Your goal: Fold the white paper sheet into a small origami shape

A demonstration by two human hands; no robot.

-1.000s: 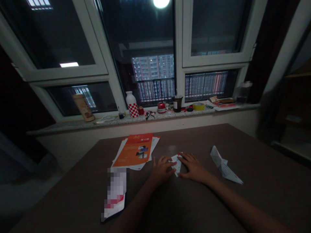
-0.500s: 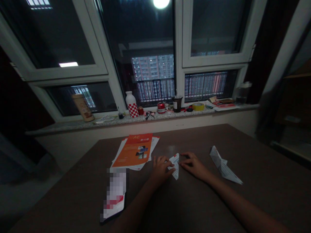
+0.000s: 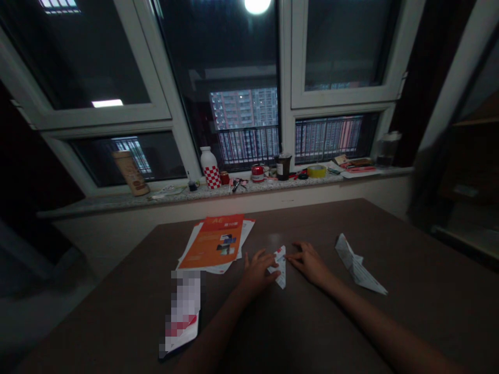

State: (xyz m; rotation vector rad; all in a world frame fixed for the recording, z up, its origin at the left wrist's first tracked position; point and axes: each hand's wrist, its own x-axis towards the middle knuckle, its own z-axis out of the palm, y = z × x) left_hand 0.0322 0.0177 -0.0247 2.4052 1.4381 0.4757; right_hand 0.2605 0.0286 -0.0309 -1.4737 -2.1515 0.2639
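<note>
A small piece of folded white printed paper [image 3: 281, 278], roughly triangular with a red patch near its top, lies on the dark table in front of me. My left hand [image 3: 259, 270] holds it down from the left, its thumb and fingertips on the paper and partly covering it. From the other side my right hand [image 3: 307, 262] has its thumb and index finger closed together at the paper's right edge; the other fingers are bent above. A larger folded paper shape [image 3: 356, 267], resembling a paper boat, rests to the right, apart from both hands.
Left of my hands are an orange booklet [image 3: 212, 244] on white sheets and a phone [image 3: 183, 317] with a blurred screen. Beyond the table [image 3: 307, 221], the windowsill [image 3: 167, 199] carries a checkered bottle [image 3: 210, 167], a tan bottle [image 3: 130, 174], a dark cup [image 3: 283, 167] and yellow tape [image 3: 316, 171].
My right thumb and index finger have moved slightly left and come together at the paper's edge. The left hand stays on the paper, and the view has shifted a little.
</note>
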